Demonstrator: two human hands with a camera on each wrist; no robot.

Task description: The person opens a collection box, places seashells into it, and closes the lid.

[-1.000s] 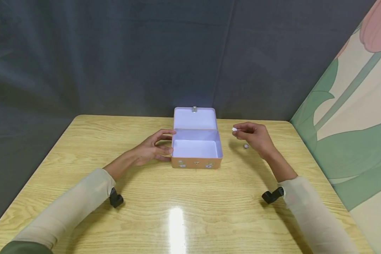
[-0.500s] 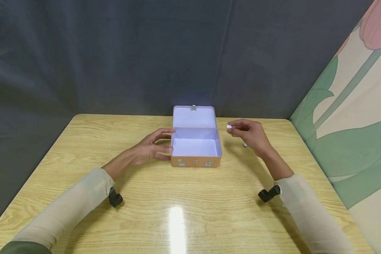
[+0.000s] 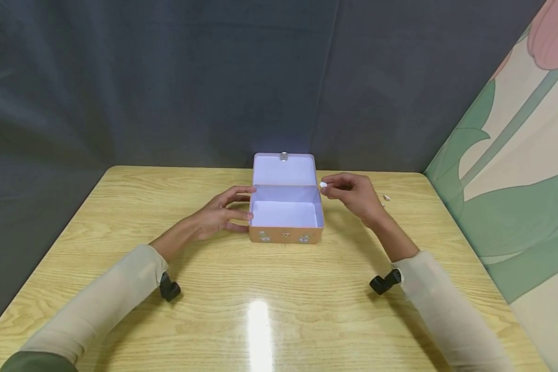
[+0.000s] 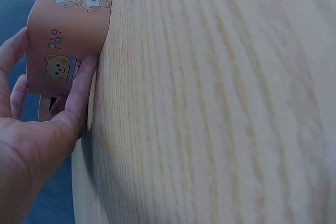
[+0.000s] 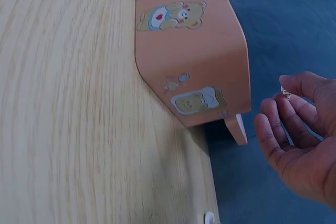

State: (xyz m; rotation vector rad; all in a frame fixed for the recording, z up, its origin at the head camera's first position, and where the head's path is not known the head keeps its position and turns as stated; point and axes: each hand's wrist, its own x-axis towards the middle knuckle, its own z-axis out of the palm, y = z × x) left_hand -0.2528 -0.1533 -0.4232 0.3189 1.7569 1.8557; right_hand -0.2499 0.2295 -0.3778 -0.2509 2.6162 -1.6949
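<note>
An orange tin box (image 3: 274, 236) with bear pictures stands on the table, its lid (image 3: 284, 169) raised at the back and its pale lilac inside showing nothing in it. My left hand (image 3: 212, 214) rests against the box's left side, fingers spread; in the left wrist view its fingertips (image 4: 90, 65) touch the wall. Just right of the box, my right hand (image 3: 355, 196) pinches a small whitish seashell (image 3: 323, 184) between thumb and fingertips. Brown specks show on that seashell in the right wrist view, where the hand (image 5: 310, 135) is apart from the box.
Behind the right hand, another small shell-like piece (image 3: 387, 197) lies on the wooden table (image 3: 204, 310), with a second one partly hidden by the wrist. A dark curtain (image 3: 204, 82) hangs behind the table, and a flower-patterned cloth (image 3: 530, 206) is at the right.
My right hand has moved left with the seashell, up to the box's right edge. The pieces on the table behind it have come into sight. The left hand stays at the box.
</note>
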